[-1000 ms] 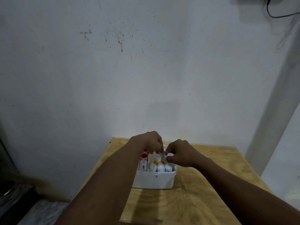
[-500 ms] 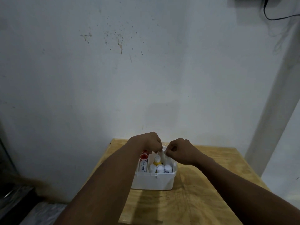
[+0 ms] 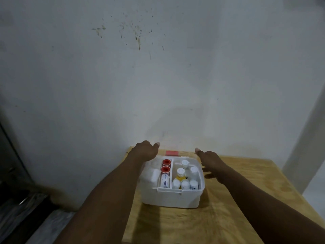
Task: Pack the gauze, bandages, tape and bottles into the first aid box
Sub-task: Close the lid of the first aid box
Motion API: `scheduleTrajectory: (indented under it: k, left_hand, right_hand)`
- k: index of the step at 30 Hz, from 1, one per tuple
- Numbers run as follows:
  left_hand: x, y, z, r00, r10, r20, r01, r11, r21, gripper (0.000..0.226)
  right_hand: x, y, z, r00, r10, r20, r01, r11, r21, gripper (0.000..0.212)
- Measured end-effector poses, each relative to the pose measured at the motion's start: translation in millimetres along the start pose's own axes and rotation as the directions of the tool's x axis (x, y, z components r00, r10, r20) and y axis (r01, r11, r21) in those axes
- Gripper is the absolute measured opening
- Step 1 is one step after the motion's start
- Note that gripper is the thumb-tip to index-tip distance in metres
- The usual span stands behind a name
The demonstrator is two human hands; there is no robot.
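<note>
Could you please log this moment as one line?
first aid box uncovered, bottles inside | left hand open, at its far-left corner | right hand open, by its right rim

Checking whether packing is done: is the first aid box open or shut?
Open: the first aid box shows bottles standing inside, seen from above; nothing covers them.

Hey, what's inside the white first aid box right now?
The first aid box holds white-capped bottles on the right, two red-cored rolls and a labelled white roll in the middle slot, white packs on the left. Anything beneath them is covered.
</note>
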State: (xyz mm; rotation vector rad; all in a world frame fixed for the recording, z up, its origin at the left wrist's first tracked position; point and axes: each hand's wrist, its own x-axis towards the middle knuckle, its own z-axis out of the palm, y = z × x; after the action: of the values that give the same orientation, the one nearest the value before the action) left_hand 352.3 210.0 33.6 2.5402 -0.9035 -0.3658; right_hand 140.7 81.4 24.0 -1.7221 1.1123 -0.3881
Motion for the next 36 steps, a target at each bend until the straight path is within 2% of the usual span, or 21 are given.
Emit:
scheduleTrajectory:
  k: [3,6,14,17,21,24,31,36]
  left_hand:
    - [1.1,-10.1,0.2,0.992,-0.103,0.078,0.111,0.988,-0.108,0.079]
    - [3.1,-12.4,-0.6,0.981,-0.142,0.129,0.167,0.964,-0.206,0.079]
    - [10.8,-14.8,-0.1,0.99,-0.136,0.048,0.144,0.925,-0.351,0.072]
    - [7.7,-11.6,-4.5,0.991,-0.131,0.009,0.125,0.922,-0.366,0.071]
    - [6.1,-6.6,-12.5,0.991,-0.131,-0.002,0.115,0.882,-0.458,0.082]
    - [1.0,-5.3,-19.2,0.991,-0.132,0.028,0.127,0.838,-0.531,0.087]
    - [-22.2,-10.1,-34.1,0.987,-0.048,0.153,0.136,0.755,-0.641,0.101]
    - [-37.3,-23.7,-40.6,0.984,-0.012,0.177,0.124,0.762,-0.636,0.11]
  right_hand:
    - [8.1,-2.6,7.6,0.997,0.053,0.048,-0.058,0.993,0.104,0.049]
    - [13.2,-7.4,13.0,0.999,0.036,0.026,-0.039,0.99,0.139,0.049]
    - [15.4,-8.9,12.6,0.993,-0.065,-0.094,0.079,0.983,0.163,0.064]
    - [12.9,-13.0,9.4,0.989,-0.112,-0.099,0.129,0.973,0.19,0.062]
    - [11.0,-18.6,3.4,0.99,-0.111,-0.09,0.13,0.959,0.25,0.052]
    - [7.1,-22.8,-1.1,0.991,-0.095,-0.095,0.119,0.95,0.288,0.051]
    - [-14.1,-26.4,-8.9,0.991,-0.093,-0.096,0.12,0.935,0.334,0.068]
    - [-26.2,-20.5,-14.0,0.99,-0.105,-0.095,0.128,0.951,0.282,0.068]
